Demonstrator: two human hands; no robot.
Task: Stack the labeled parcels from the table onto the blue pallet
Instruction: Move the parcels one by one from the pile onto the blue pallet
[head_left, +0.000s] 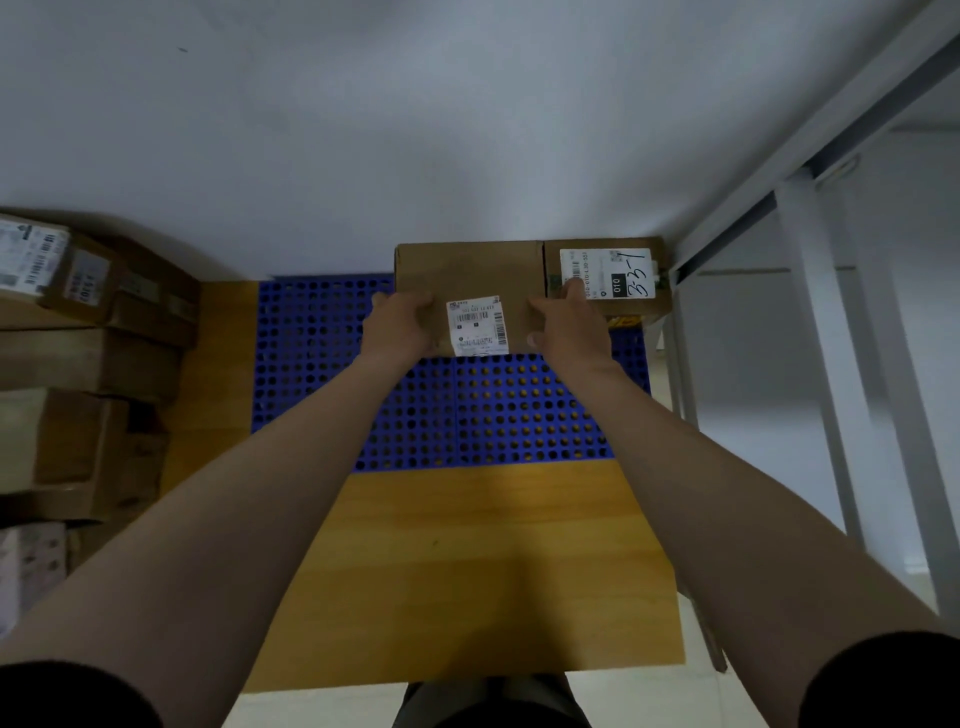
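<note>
A brown cardboard parcel (467, 275) with a white barcode label sits at the far edge of the blue perforated pallet (322, 364), against the wall. My left hand (402, 325) grips its near left side and my right hand (563, 322) grips its near right side. Right beside it stands a second labelled parcel (605, 278), marked "3-3-1" by hand, at the pallet's far right corner. The two boxes touch side by side.
Several more labelled cardboard parcels (88, 332) are piled at the left. The pallet lies on a yellow wooden board (467, 561). A white metal frame with legs (810, 322) stands at the right. A white wall (415, 130) closes the far side.
</note>
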